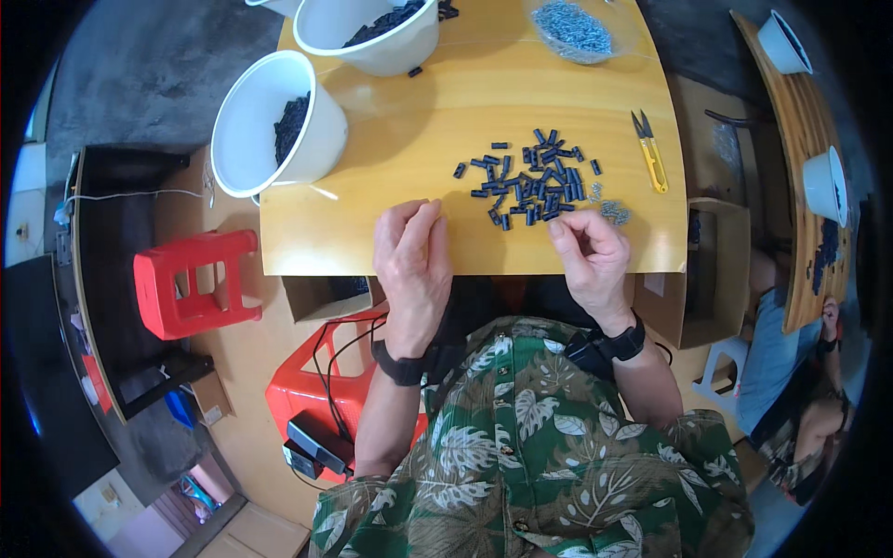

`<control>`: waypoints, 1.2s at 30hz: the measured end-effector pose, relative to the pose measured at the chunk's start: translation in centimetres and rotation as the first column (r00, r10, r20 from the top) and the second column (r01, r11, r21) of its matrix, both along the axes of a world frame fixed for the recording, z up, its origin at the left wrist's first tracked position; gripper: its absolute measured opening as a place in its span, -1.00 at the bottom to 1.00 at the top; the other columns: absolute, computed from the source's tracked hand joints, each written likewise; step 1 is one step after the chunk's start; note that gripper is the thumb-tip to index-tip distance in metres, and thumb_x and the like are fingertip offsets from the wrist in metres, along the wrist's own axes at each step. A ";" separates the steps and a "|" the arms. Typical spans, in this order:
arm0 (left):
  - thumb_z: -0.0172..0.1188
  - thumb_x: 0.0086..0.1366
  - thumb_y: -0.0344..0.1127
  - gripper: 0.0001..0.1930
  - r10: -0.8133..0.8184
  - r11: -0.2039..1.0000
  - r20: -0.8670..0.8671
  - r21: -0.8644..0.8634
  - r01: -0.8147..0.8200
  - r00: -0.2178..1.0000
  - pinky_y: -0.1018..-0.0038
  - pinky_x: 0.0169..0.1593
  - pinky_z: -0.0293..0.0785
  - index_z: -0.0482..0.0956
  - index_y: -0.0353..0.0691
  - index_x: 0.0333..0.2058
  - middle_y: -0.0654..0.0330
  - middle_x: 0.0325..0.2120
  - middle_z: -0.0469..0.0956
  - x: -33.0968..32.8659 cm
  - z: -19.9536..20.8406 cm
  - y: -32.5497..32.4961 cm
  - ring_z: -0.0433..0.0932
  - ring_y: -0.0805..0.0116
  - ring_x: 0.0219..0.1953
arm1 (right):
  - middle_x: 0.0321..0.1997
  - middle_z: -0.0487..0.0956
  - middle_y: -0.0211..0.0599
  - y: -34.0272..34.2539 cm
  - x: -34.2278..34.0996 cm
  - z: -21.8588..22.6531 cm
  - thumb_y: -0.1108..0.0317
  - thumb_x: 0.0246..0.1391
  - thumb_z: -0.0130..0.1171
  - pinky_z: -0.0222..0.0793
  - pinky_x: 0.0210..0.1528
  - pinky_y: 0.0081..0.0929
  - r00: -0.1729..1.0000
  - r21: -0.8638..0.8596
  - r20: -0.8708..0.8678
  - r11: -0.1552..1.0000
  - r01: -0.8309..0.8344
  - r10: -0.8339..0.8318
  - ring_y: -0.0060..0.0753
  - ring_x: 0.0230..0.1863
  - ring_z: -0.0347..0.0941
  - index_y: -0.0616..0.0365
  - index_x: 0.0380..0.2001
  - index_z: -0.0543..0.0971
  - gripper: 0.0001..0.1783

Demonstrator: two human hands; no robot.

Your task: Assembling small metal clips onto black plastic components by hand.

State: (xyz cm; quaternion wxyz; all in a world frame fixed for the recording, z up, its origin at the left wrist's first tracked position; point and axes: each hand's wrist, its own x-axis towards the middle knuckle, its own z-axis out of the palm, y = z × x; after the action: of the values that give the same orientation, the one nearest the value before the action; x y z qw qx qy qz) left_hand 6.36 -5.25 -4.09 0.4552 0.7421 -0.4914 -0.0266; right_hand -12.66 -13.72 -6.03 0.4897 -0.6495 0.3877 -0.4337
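My left hand [412,256] hovers over the near edge of the yellow table [326,237], thumb and fingers pressed together; whatever they hold is hidden. Just right of it lies a loose pile of small black cylindrical pieces [539,181]. At the pile's near right side, my right hand [598,265] is closed, thumb against curled fingers. Anything in that pinch is too small or covered to make out. Beside its fingers sits a small heap of silver metal bits [615,213], perhaps screws. Yellow-handled snips [654,156] lie farther right, blades pointing away.
A white bucket [326,126] with black pieces stands at the table's left edge; another white bucket [409,51] is behind it. A clear container of silver parts [572,33] is at the far side. Red stools [172,284] are left and below. A person [786,372] works at right.
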 end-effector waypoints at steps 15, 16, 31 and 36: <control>0.29 0.15 -0.52 -0.86 -0.097 0.982 0.224 0.179 0.056 0.970 0.41 -0.21 0.41 0.66 -0.35 -0.28 0.10 -0.43 0.48 1.0 -0.8 -5.1 0.48 0.24 -0.31 | -0.58 0.44 -0.52 0.2 0.2 0.7 0.48 0.16 0.24 0.16 -0.57 -0.67 0.999 0.029 0.003 0.998 -0.048 0.048 -0.77 -0.60 0.26 0.22 -0.42 0.56 -0.91; 0.29 0.16 -0.52 -0.87 -0.095 0.985 0.265 0.164 0.052 0.959 0.44 -0.22 0.41 0.65 -0.35 -0.28 0.10 -0.43 0.49 0.9 -0.7 -4.9 0.49 0.25 -0.32 | -0.58 0.44 -0.53 0.3 0.3 0.8 0.47 0.16 0.25 0.17 -0.56 -0.68 0.998 0.045 0.004 0.997 -0.056 0.056 -0.77 -0.60 0.26 0.22 -0.42 0.56 -0.91; 0.33 0.11 -0.63 -0.81 -0.420 0.903 -0.624 -0.218 0.369 0.659 0.49 -0.16 0.49 0.67 -0.34 -0.26 0.13 -0.33 0.64 -3.6 2.4 1.1 0.58 0.33 -0.26 | -0.44 0.56 -0.50 1.6 -0.6 5.6 0.45 0.15 0.28 0.32 -0.45 -0.74 0.967 0.248 0.145 0.939 -0.239 0.208 -0.79 -0.47 0.39 0.25 -0.30 0.59 -0.90; 0.36 0.08 -0.61 -0.79 -0.438 0.895 -0.475 -0.153 0.419 0.763 0.46 -0.20 0.51 0.67 -0.34 -0.26 0.13 -0.35 0.64 -3.7 3.3 1.3 0.59 0.30 -0.28 | -0.49 0.52 -0.56 2.3 -0.5 5.7 0.43 0.14 0.30 0.29 -0.48 -0.74 0.961 0.268 0.119 0.924 -0.272 0.248 -0.81 -0.49 0.37 0.25 -0.33 0.58 -0.88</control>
State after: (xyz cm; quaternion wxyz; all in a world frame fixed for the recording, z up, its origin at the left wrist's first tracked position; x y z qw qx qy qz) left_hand 2.69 -3.96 -0.77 0.5619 0.5690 -0.5139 -0.3106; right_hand -13.13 -11.45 -0.36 0.6460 -0.6002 0.3350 -0.3320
